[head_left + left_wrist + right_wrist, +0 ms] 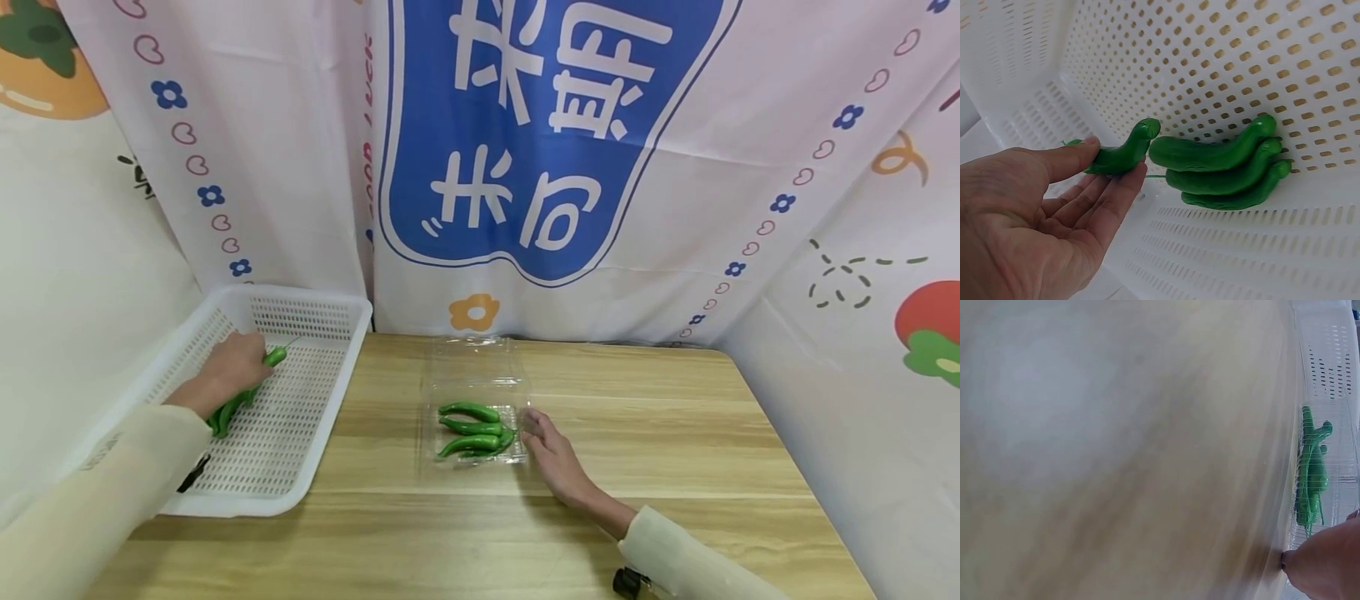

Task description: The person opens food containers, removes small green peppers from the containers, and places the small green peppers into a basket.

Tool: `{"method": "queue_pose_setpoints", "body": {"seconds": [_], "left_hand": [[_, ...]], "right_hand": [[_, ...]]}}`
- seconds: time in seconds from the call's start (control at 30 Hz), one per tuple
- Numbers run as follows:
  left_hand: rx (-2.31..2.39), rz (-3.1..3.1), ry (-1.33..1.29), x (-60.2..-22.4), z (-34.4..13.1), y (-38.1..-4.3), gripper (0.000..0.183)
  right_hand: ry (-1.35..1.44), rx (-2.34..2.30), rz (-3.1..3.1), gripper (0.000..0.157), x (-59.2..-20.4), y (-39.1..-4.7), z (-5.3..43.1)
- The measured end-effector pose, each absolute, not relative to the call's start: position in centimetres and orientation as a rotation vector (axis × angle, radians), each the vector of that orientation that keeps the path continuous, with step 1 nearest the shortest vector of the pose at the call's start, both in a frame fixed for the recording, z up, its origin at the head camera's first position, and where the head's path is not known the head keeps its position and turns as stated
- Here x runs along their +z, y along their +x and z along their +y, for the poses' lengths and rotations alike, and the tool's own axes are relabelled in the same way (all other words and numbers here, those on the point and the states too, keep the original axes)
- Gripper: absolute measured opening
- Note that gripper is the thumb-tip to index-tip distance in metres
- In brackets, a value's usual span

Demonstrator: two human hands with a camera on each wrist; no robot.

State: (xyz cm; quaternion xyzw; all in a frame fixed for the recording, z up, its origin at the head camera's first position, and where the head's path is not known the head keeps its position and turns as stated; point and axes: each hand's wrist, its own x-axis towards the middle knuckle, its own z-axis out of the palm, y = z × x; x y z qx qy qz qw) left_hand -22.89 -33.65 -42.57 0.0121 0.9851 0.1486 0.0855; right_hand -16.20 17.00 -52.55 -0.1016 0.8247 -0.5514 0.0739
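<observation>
- The left hand (232,371) reaches into the white basket (288,450); its thumb and fingers pinch one green pepper (1116,159), the other fingers lying loosely bent below it.
- That pepper is inside the basket; its near end is just beside the others there, and whether it touches them I cannot tell.
- Three more peppers (1222,172) lie side by side against one another in the basket, beneath the left hand in the head view. The basket's floor and walls are perforated.
- The clear box (508,414) sits on the wooden table (675,425), to the right of the basket and apart from it. Its lid (476,362) is folded back toward the curtain (660,208).
- In the box lie at least four green peppers (471,429): three roughly parallel, tips to the left, and another partly hidden at their right.
- The right hand (558,462) touches the right side of the box, fingers slightly bent; whether it grips the wall I cannot tell.
</observation>
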Motion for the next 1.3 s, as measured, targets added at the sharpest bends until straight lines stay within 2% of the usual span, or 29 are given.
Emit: {"method": "queue_pose_setpoints", "body": {"seconds": [0.53, 1.3], "left_hand": [[0.356, 2.877, -0.025, -43.8, -34.4, -23.2, 0.017], [0.252, 2.781, -0.07, -43.9, -35.0, -23.0, 0.031]], "right_hand": [[-0.315, -1.662, 2.465, 0.052, -52.6, -16.2, 17.0], [-0.316, -1.628, 2.491, 0.05, -52.7, -16.3, 16.9]]}}
